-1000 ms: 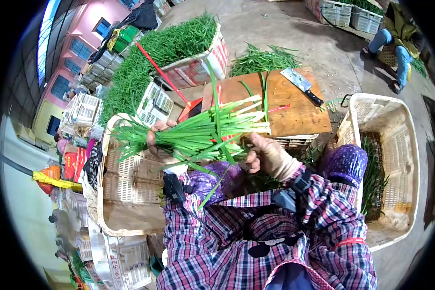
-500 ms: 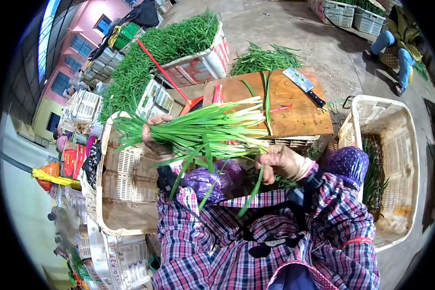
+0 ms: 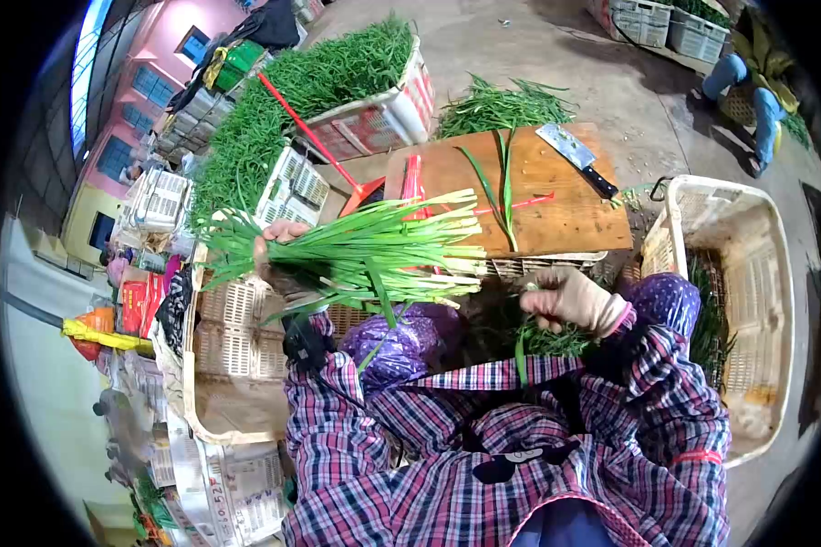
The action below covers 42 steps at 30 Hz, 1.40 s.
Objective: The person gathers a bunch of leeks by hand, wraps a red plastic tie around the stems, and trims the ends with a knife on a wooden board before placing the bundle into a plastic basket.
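Bunch of green stalks (image 3: 383, 242), one, held nearly level above your lap. Your left hand's (image 3: 264, 258) fingers wrap its leafy part, seemingly so the pale ends sit free. Your right hand's (image 3: 570, 299) fingers appear pinched on one loose leaf (image 3: 521, 360). On the wooden desk (image 3: 556, 232) ahead lie one knife (image 3: 567, 148), probably aside for safety, and at least two long leaves (image 3: 507, 196).

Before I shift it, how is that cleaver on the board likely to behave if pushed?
The cleaver lies flat, so it probably slides or pivots rather than rolls. Its broad metal blade suggests weight towards that end. The dark handle reaches the edge of the board, so it could tip off if pushed outward.
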Motion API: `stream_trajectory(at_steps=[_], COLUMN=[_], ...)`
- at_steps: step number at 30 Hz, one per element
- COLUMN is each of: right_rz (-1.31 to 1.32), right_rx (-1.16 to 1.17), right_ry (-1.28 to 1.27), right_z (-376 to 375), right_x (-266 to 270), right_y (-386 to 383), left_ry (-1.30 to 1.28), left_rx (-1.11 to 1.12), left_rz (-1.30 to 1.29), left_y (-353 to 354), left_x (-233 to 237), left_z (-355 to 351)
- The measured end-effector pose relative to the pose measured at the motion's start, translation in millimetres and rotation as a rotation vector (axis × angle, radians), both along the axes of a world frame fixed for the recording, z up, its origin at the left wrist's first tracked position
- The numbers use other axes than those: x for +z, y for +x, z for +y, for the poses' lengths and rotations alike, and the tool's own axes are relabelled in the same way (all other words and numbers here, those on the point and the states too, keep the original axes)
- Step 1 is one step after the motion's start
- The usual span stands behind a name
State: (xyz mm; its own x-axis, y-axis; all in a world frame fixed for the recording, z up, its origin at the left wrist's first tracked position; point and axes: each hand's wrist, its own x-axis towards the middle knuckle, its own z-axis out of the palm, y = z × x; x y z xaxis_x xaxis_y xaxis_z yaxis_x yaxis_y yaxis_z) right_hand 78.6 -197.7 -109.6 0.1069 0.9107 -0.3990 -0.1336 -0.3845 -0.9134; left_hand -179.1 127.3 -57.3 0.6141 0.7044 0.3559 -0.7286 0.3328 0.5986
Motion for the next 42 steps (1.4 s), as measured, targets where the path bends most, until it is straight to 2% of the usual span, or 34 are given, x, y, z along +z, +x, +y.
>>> stream_trajectory(at_steps=[3, 4, 6, 7, 9, 11, 13, 15, 17, 19, 20, 23, 24, 25, 27, 28, 29, 30, 31, 32, 33, 34, 35, 38, 41, 42], right_rz=[0.185, 0.24, 0.343, 0.331, 0.503, 0.498, 0.529, 0.373, 0.359, 0.412, 0.358, 0.117, -0.227, -0.866, -1.184, -1.17, -1.173, -0.954, -0.728, -0.292, -0.221, -0.124, -0.028, 0.262, 0.093, 0.06], right_rx=[-0.193, -0.231, -0.293, -0.304, -0.221, -0.267, -0.202, -0.263, -0.24, -0.2, -0.184, -0.083, -0.036, 0.208, 0.474, 0.386, 0.388, 0.227, 0.065, -0.065, -0.108, -0.147, -0.185, -0.247, -0.217, -0.215], right_ry=[0.16, 0.164, 0.22, 0.222, 0.292, 0.268, 0.312, 0.203, 0.196, 0.266, 0.199, -0.009, -0.002, 0.07, -0.124, 0.078, 0.079, 0.224, 0.359, 0.247, 0.257, 0.298, 0.338, 0.376, 0.213, 0.316], right_z=[19.9, 26.5, 37.5, 41.8, 49.0, 51.6, 51.8, 45.6, 37.5, 26.5, 20.3, 5.0, -2.1, -6.2, -7.3, -11.2, -9.3, -2.6, 4.6, 13.7, 22.4, 31.9, 40.5, 64.4, 62.7, 61.5], right_x=[2.3, 2.7, 5.7, 5.3, 4.7, -1.3, 1.0, -4.7, -9.9, -16.6, -21.6, -30.5, -36.0, -45.5, -59.9, -63.5, -68.2, -60.2, -51.4, -41.2, -29.8, -27.5, -28.5, -37.8, -29.0, -36.9], right_y=[-8.0, -10.5, -17.7, -20.8, -28.0, -30.1, -30.5, -31.6, -29.9, -20.7, -13.4, 6.2, 10.4, 22.3, 27.3, 27.0, 27.1, 18.7, 8.5, -2.9, -9.8, -15.7, -21.4, -33.5, -30.7, -30.3], left_ry=[-0.147, -0.018, -0.075, -0.133, -0.162, -0.223, -0.252, -0.234, -0.143, -0.268, -0.267, -0.054, -0.155, -0.169, -0.182, -0.078, 0.027, 0.084, 0.083, -0.019, -0.119, -0.071, -0.069, -0.046, -0.187, -0.223], left_rx=[-0.072, -0.164, -0.188, -0.213, -0.247, -0.265, -0.279, -0.331, -0.191, -0.21, -0.205, 0.021, -0.216, -0.203, -0.193, 0.118, 0.431, 0.339, 0.339, 0.189, 0.038, 0.169, 0.168, 0.399, 0.312, 0.374], left_rz=[-0.084, -0.042, -0.132, -0.223, -0.285, -0.269, -0.284, -0.243, -0.095, -0.288, -0.289, -0.103, -0.228, -0.143, -0.06, 0.123, 0.303, 0.207, 0.209, 0.129, 0.048, 0.259, 0.256, 0.284, 0.155, 0.184], left_y=[2.5, 5.2, 10.4, 13.2, 13.6, 10.5, 10.3, 7.9, 13.9, 13.5, 9.9, -15.0, -20.8, -18.1, -11.8, -9.5, -8.5, -14.5, -16.7, -16.2, -14.4, -12.9, -7.8, 9.6, 16.8, 20.8], left_x=[-3.8, 3.6, 1.1, 0.7, -1.4, -5.2, -9.5, -14.4, -1.1, -3.7, -5.4, -23.6, -30.4, -13.5, 4.9, 5.7, 6.9, -4.7, -9.7, -12.8, -12.5, -5.0, -1.9, 1.1, 7.9, 15.6], left_z=[-9.2, -17.7, -20.6, -22.2, -22.6, -19.7, -12.9, -5.8, -23.9, -18.5, -13.0, 22.6, 36.3, 16.3, -7.5, -9.4, -11.2, -3.6, 2.4, 10.7, 15.1, 13.6, 10.5, -3.0, -8.4, -19.0])
